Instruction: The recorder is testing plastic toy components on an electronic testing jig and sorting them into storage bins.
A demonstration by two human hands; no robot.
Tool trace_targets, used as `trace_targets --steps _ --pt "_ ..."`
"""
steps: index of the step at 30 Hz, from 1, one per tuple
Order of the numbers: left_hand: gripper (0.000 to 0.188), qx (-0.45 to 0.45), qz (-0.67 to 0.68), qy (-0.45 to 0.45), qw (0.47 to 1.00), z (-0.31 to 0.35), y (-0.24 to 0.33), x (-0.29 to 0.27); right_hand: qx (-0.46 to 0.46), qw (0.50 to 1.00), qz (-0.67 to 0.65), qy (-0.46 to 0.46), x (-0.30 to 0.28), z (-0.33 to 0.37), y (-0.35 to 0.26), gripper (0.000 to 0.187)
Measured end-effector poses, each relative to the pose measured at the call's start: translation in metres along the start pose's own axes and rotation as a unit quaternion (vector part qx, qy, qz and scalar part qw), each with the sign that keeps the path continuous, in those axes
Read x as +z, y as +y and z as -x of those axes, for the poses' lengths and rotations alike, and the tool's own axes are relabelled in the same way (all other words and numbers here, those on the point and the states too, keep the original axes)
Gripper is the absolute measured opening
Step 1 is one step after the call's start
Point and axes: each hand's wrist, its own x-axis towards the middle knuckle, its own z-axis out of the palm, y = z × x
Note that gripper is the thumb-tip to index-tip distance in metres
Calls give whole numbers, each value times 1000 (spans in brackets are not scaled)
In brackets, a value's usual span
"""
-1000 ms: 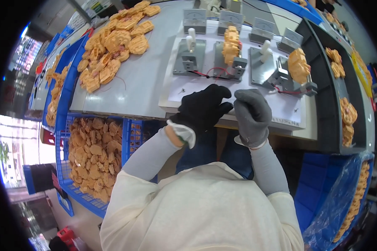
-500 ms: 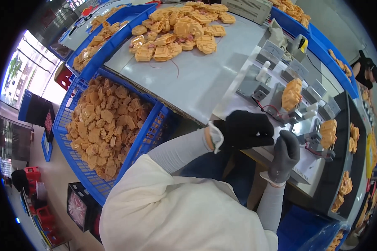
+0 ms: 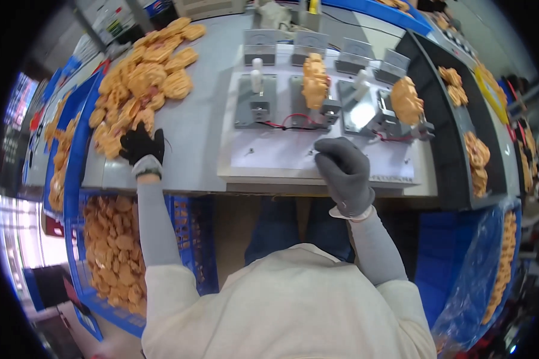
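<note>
My left hand (image 3: pixel 142 145), in a black glove, reaches out over the near edge of a pile of orange moulded plastic parts (image 3: pixel 145 81). Its fingers are spread, with no part gripped between them. My right hand (image 3: pixel 345 178), gloved in grey, is curled closed above the front edge of a white test fixture (image 3: pixel 281 157); whether anything small sits inside it is hidden. Two orange parts stand upright on the fixture, one near the middle (image 3: pixel 315 82) and another to the right (image 3: pixel 408 100). Red wires (image 3: pixel 296 118) run between the fixture's grey metal blocks.
Several panel meters (image 3: pixel 310 49) line the fixture's back. A dark grey trough (image 3: pixel 430 90) holding orange parts borders it on the right. Below the table at left is a blue crate (image 3: pixel 105 299) full of orange pieces; a blue bin (image 3: pixel 440 239) stands at lower right.
My left hand has left my right hand's side and moved left to the parts pile, its fingers spreading. My right hand stays curled near the fixture's front. The view has swung round.
</note>
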Motion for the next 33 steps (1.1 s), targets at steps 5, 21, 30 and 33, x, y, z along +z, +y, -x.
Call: trace_targets --steps 5,21,30,33 --pt "56 138 178 152 962 27 -5 0 -42 995 64 -63 -6 3 -19 19" --pt "43 -17 402 75 912 35 19 -24 28 887 362 286 -125 24 48 13" --pt "65 -15 408 -62 911 26 19 -28 -91 852 428 288 -108 34 26 21" --pt "70 21 426 -24 904 31 3 -6 -164 887 329 279 -86 41 15 30"
